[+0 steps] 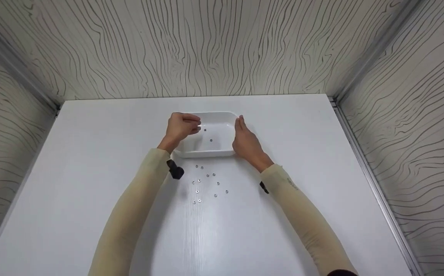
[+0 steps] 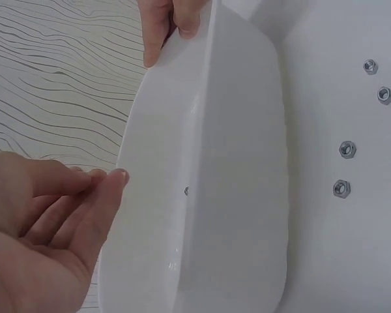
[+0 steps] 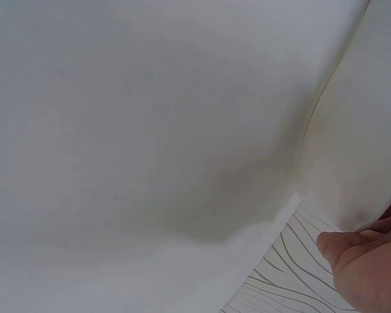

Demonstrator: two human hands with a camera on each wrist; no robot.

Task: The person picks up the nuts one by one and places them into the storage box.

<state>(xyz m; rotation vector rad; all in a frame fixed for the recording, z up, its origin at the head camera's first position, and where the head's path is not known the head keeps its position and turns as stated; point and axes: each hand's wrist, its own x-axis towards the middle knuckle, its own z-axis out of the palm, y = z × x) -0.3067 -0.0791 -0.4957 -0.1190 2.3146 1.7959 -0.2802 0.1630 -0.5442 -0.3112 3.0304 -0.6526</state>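
A white rectangular tray [image 1: 206, 154] stands toward the back of the white table. My right hand [image 1: 247, 145] grips its right side, fingers along the rim; the right wrist view shows the fingers at the tray's edge [image 3: 352, 195]. Over the tray's left part is my left hand [image 1: 181, 126], thumb and fingertips near each other. A small gap shows between them in the head view, with no nut in it. Inside the tray lie two small metal nuts, one nut [image 1: 211, 140] near the middle and another nut [image 1: 205, 130] just beyond the left fingertips.
Several hex nuts [image 1: 199, 180] lie scattered on the table [image 1: 283, 126] in front of the tray, between my forearms. A wood-patterned wall [image 1: 206, 50] rises behind the table, with side walls left and right.
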